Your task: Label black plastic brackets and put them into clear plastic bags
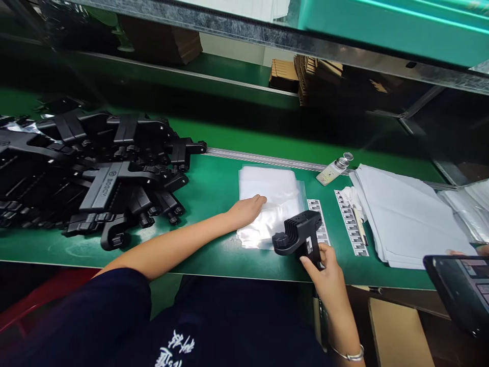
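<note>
A black plastic part (298, 232) is gripped by the right hand (324, 267) over the worktop (214, 188), not yet bagged, while the stack of clear bags (275, 191) is touched by the flat, open left hand (246, 209).

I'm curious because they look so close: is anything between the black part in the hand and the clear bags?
Nothing visible. The right hand holds the black part right at the near corner of the clear bags. The left hand rests on them farther left.
</note>
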Demonstrator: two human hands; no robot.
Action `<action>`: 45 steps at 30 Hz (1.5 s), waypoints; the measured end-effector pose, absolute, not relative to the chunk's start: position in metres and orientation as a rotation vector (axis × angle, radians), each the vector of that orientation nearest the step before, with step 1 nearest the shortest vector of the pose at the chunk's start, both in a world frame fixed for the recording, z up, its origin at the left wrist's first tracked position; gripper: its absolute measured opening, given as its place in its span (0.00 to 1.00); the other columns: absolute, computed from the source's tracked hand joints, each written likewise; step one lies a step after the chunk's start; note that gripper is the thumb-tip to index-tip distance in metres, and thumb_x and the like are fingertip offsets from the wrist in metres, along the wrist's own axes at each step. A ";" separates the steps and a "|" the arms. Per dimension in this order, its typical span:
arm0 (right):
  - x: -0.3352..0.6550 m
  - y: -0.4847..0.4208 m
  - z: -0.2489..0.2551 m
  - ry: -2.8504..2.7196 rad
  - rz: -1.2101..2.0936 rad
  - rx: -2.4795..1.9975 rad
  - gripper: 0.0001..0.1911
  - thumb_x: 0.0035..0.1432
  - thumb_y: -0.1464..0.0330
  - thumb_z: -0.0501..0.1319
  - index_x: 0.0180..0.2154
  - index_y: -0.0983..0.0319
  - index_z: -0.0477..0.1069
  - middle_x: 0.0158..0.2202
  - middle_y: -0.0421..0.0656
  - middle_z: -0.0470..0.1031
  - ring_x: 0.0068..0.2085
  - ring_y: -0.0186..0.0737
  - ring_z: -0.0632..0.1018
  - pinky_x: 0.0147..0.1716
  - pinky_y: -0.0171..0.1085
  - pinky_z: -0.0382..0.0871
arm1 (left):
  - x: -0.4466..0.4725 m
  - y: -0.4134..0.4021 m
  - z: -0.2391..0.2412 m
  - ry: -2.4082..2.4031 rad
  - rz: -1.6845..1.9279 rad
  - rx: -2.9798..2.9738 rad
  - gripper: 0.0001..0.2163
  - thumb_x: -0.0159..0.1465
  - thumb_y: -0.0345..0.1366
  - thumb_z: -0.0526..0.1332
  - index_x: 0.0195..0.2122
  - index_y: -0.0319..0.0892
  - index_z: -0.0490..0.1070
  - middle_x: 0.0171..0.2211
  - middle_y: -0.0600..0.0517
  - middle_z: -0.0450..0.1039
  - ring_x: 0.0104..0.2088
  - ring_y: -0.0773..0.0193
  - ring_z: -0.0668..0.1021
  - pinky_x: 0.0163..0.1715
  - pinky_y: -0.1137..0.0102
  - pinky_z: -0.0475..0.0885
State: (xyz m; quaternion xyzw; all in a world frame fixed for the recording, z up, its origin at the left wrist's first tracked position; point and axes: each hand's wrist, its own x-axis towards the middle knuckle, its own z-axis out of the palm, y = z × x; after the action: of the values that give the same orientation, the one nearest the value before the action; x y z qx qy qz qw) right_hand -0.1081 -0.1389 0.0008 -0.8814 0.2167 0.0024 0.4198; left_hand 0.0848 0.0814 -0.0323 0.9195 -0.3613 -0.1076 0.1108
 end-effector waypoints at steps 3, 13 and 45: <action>-0.106 -0.135 -0.001 0.520 0.049 -2.253 0.24 0.54 0.52 0.61 0.48 0.57 0.61 0.45 0.47 0.78 0.44 0.50 0.78 0.42 0.44 0.69 | 0.082 0.080 -0.036 -1.169 -0.338 2.715 0.17 0.68 0.35 0.49 0.57 0.36 0.57 0.51 0.41 0.70 0.38 0.56 0.78 0.31 0.68 0.68; -0.109 -0.138 0.000 0.532 0.063 -2.287 0.25 0.53 0.52 0.61 0.48 0.58 0.62 0.45 0.47 0.78 0.42 0.49 0.79 0.40 0.43 0.70 | 0.087 0.086 -0.022 -1.092 -0.420 2.722 0.11 0.69 0.37 0.51 0.39 0.40 0.71 0.37 0.47 0.77 0.36 0.58 0.78 0.27 0.71 0.63; -0.079 -0.126 0.003 0.558 0.195 -2.569 0.27 0.56 0.48 0.56 0.50 0.57 0.64 0.34 0.44 0.79 0.31 0.48 0.78 0.28 0.39 0.64 | 0.058 0.095 0.028 -1.211 -0.610 1.975 0.13 0.68 0.35 0.49 0.52 0.43 0.65 0.32 0.54 0.74 0.30 0.66 0.75 0.32 0.74 0.66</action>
State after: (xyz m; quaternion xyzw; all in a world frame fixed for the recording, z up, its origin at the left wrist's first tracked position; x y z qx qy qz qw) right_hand -0.0791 -0.1258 0.0032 -0.9436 0.2048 0.0715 0.2501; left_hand 0.0581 0.0953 0.0283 0.7678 -0.4709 -0.2372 0.3641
